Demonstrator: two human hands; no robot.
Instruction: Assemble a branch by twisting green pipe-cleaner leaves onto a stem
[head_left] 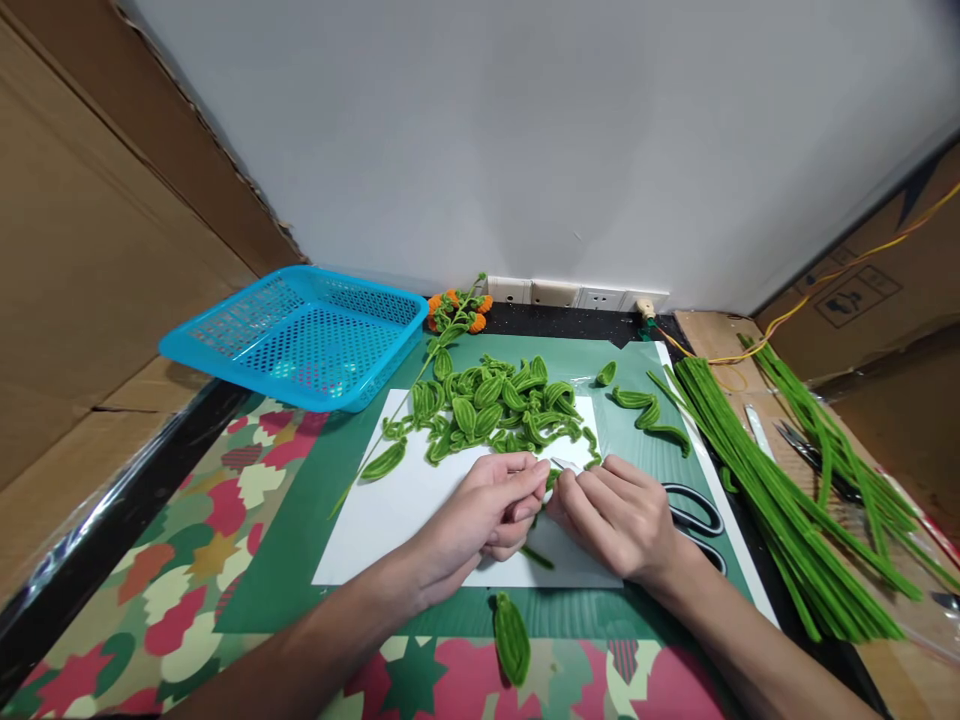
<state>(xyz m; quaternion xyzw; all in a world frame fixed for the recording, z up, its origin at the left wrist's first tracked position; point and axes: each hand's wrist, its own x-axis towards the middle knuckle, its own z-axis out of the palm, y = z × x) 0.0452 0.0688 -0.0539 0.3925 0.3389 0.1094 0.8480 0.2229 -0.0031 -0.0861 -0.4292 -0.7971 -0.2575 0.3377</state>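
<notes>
My left hand and my right hand meet over the white sheet of paper, fingers closed in a pinch. Between their fingertips shows a bit of green pipe cleaner; most of it is hidden by the fingers. A short green strand sticks out below the hands. Scissors lie under my right hand, their black handles showing at its right. Just beyond the hands spreads a pile of green pipe-cleaner leaves. One single leaf lies nearer to me.
A blue plastic basket stands at the back left. Beside it lies a stem with orange flowers. Long green pipe cleaners are bundled on the right, near pliers. Power sockets line the wall, with a yellow cable.
</notes>
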